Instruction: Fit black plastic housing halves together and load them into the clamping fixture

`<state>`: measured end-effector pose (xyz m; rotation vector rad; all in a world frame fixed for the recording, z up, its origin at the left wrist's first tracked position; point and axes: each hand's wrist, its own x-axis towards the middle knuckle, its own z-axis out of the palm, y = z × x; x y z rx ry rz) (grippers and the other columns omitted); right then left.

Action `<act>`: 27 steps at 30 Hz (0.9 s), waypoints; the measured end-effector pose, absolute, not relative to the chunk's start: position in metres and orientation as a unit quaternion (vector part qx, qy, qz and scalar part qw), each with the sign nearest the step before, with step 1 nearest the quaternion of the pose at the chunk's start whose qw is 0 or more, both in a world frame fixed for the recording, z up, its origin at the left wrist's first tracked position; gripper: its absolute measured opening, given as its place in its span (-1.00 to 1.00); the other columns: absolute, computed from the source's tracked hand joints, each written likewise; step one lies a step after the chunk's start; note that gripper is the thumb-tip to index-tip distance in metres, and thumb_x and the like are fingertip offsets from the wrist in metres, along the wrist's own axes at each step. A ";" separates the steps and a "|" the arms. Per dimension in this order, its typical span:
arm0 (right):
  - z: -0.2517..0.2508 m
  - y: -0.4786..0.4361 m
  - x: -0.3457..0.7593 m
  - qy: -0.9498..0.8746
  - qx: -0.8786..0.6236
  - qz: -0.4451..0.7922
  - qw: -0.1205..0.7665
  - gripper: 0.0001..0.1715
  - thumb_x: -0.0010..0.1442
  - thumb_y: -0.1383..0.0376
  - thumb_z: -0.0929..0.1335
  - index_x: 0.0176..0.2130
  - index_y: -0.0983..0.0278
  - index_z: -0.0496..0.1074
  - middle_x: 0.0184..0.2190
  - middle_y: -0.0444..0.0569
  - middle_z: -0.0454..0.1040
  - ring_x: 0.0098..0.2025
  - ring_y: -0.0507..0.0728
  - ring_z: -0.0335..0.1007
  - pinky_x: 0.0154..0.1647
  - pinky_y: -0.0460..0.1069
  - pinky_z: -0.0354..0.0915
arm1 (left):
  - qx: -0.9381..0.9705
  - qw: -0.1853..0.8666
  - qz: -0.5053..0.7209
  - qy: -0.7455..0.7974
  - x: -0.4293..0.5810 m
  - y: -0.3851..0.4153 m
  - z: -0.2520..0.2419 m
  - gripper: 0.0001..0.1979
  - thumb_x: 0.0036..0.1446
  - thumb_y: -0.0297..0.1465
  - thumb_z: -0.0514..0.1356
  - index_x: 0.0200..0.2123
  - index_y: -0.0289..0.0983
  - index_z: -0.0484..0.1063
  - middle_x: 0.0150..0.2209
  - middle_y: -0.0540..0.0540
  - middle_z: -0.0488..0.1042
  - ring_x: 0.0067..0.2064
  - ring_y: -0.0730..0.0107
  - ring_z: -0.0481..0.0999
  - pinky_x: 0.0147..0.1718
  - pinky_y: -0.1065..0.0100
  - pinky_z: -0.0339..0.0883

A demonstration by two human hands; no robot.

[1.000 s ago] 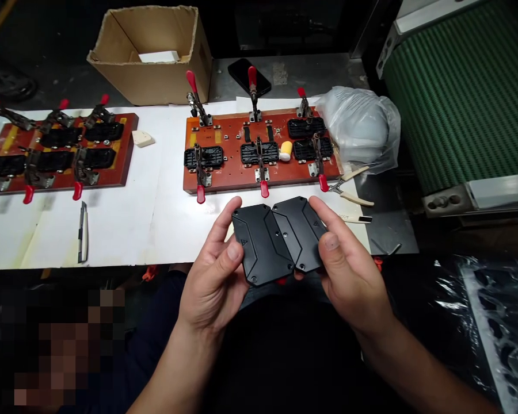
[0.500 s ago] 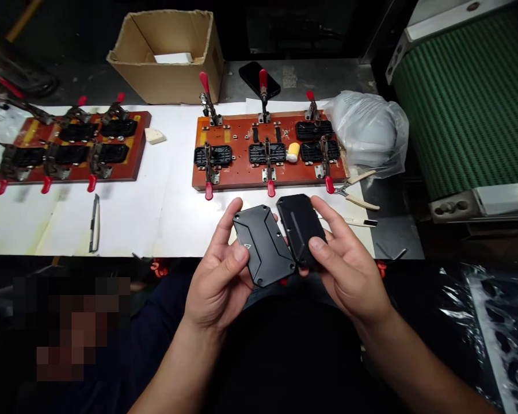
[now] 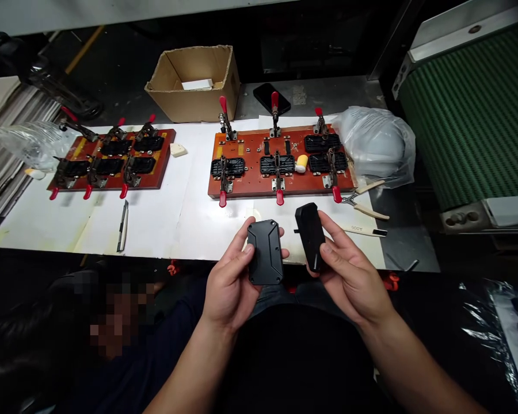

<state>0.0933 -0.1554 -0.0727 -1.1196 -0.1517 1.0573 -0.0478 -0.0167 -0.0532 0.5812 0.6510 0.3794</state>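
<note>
Held by its edges in my left hand (image 3: 235, 267) is a flat black plastic cover (image 3: 265, 253) with screw holes at its corners and an angular raised pattern. My right hand (image 3: 347, 264) grips a second black plastic case (image 3: 311, 237), turned partly on edge, a small tab sticking out from its left side. The two parts are apart, above the front edge of the table. Beyond them lies a reddish-brown fixture board (image 3: 250, 184) with red-handled toggle clamps (image 3: 280, 197) and several black plastic parts on it.
A second clamp board (image 3: 166, 167) lies left, near a utility knife (image 3: 123, 227). Behind are a cardboard box (image 3: 190, 106) and a phone (image 3: 271, 99). Cutting pliers (image 3: 366, 213) and a plastic bag (image 3: 377, 146) are right, before a green conveyor (image 3: 470, 115). Another person sits lower left.
My hands have moved apart, separating the two black parts. The right case has turned onto its edge. The camera view has shifted, so the table appears lower and further right.
</note>
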 end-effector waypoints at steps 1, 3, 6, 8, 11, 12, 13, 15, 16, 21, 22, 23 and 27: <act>-0.075 -0.158 0.096 -0.075 -0.515 0.467 0.715 -0.31 0.31 0.15 0.44 0.34 -0.12 0.24 -0.04 -0.11 0.54 -0.18 0.07 0.50 -0.20 -0.04 0.47 | 0.276 0.890 0.181 0.315 -0.047 -0.017 -0.054 -0.49 0.37 -0.36 0.17 0.35 -0.24 0.27 0.16 -0.33 0.51 -0.03 0.05 0.66 -0.09 0.22 0.58; -0.079 -0.165 0.104 -0.082 -0.530 0.448 0.716 -0.41 0.28 0.14 0.46 0.25 -0.06 0.32 0.05 -0.08 0.54 -0.10 0.12 0.54 -0.11 0.02 0.49 | 0.263 0.895 0.168 0.319 -0.045 -0.017 -0.055 -0.57 0.40 -0.28 0.12 0.24 -0.34 0.38 0.09 -0.35 0.55 -0.05 0.03 0.66 -0.13 0.20 0.58; -0.083 -0.177 0.123 -0.100 -0.566 0.426 0.699 -0.63 0.27 0.12 0.47 0.06 0.06 0.47 -0.10 -0.07 0.60 -0.16 0.12 0.56 -0.10 0.02 0.48 | 0.246 0.903 0.132 0.327 -0.042 -0.017 -0.060 -0.56 0.43 -0.16 0.08 0.16 -0.34 0.44 -0.04 -0.32 0.61 -0.09 0.02 0.66 -0.15 0.16 0.58; -0.081 -0.182 0.135 -0.174 -0.614 0.412 0.651 -0.71 0.31 0.10 0.44 0.01 0.08 0.53 -0.14 -0.08 0.60 -0.13 0.12 0.55 -0.06 0.01 0.45 | 0.246 0.903 0.105 0.336 -0.040 -0.017 -0.063 -0.53 0.42 -0.10 0.10 0.16 -0.33 0.46 -0.08 -0.31 0.62 -0.11 0.03 0.66 -0.17 0.18 0.56; -0.070 -0.178 0.146 -0.372 -0.659 0.395 0.521 -0.74 0.41 0.12 0.34 0.02 0.07 0.56 -0.05 -0.08 0.58 0.00 0.14 0.49 0.08 0.04 0.36 | 0.263 0.896 0.059 0.354 -0.036 -0.020 -0.068 -0.47 0.39 -0.05 0.12 0.16 -0.35 0.47 -0.09 -0.32 0.62 -0.14 0.07 0.65 -0.20 0.25 0.52; -0.066 -0.174 0.147 -0.438 -0.658 0.384 0.477 -0.73 0.44 0.15 0.31 0.04 0.07 0.56 -0.04 -0.08 0.57 0.02 0.14 0.46 0.10 0.05 0.33 | 0.272 0.891 0.047 0.362 -0.034 -0.022 -0.070 -0.45 0.38 -0.03 0.14 0.16 -0.35 0.48 -0.10 -0.31 0.62 -0.15 0.09 0.64 -0.21 0.28 0.51; -0.063 -0.169 0.146 -0.492 -0.653 0.369 0.442 -0.71 0.46 0.19 0.28 0.05 0.07 0.54 -0.06 -0.07 0.56 0.02 0.15 0.43 0.10 0.07 0.31 | 0.283 0.885 0.038 0.367 -0.033 -0.024 -0.071 -0.43 0.37 -0.01 0.15 0.16 -0.36 0.48 -0.10 -0.31 0.62 -0.15 0.11 0.64 -0.21 0.30 0.49; -0.061 -0.158 0.142 -0.555 -0.647 0.328 0.408 -0.70 0.46 0.27 0.26 0.05 0.10 0.53 -0.11 -0.05 0.53 0.02 0.15 0.37 0.09 0.09 0.29 | 0.303 0.881 0.036 0.361 -0.031 -0.030 -0.073 -0.44 0.36 -0.02 0.18 0.14 -0.37 0.50 -0.09 -0.29 0.62 -0.10 0.12 0.62 -0.16 0.31 0.47; -0.063 -0.153 0.138 -0.564 -0.650 0.309 0.404 -0.70 0.46 0.30 0.26 0.04 0.11 0.52 -0.10 -0.03 0.50 0.03 0.15 0.35 0.10 0.09 0.28 | 0.310 0.883 0.043 0.350 -0.030 -0.033 -0.074 -0.46 0.36 -0.04 0.19 0.13 -0.37 0.51 -0.07 -0.28 0.61 -0.06 0.12 0.61 -0.11 0.30 0.46; -0.083 -0.141 0.112 -0.477 -0.691 0.266 0.474 -0.78 0.42 0.33 0.29 -0.03 0.19 0.50 -0.02 0.01 0.39 0.08 0.13 0.36 0.16 0.06 0.30 | 0.330 0.895 0.056 0.296 -0.031 -0.046 -0.080 -0.50 0.29 -0.22 0.34 0.23 -0.26 0.43 0.06 -0.21 0.56 0.11 0.12 0.53 0.07 0.29 0.38; -0.086 -0.141 0.107 -0.449 -0.701 0.257 0.491 -0.80 0.42 0.32 0.30 -0.03 0.19 0.50 -0.03 0.00 0.39 0.07 0.12 0.37 0.15 0.05 0.31 | 0.343 0.888 0.056 0.300 -0.032 -0.048 -0.082 -0.46 0.26 -0.25 0.37 0.25 -0.23 0.41 0.08 -0.19 0.55 0.13 0.14 0.51 0.08 0.31 0.36; -0.090 -0.141 0.102 -0.424 -0.710 0.244 0.506 -0.81 0.41 0.32 0.31 -0.03 0.18 0.49 -0.05 -0.01 0.40 0.07 0.11 0.39 0.15 0.05 0.31 | 0.359 0.880 0.060 0.306 -0.034 -0.050 -0.083 -0.43 0.22 -0.29 0.40 0.26 -0.21 0.39 0.10 -0.16 0.53 0.15 0.16 0.49 0.08 0.32 0.35; -0.097 -0.150 0.091 -0.353 -0.719 0.224 0.555 -0.75 0.41 0.27 0.34 0.07 0.14 0.44 0.05 -0.03 0.42 0.16 0.12 0.37 0.26 0.06 0.26 | 0.471 0.823 0.052 0.313 -0.040 -0.053 -0.082 -0.38 0.21 -0.40 0.38 0.29 -0.09 0.28 0.02 -0.05 0.53 0.00 0.33 0.51 -0.04 0.38 0.37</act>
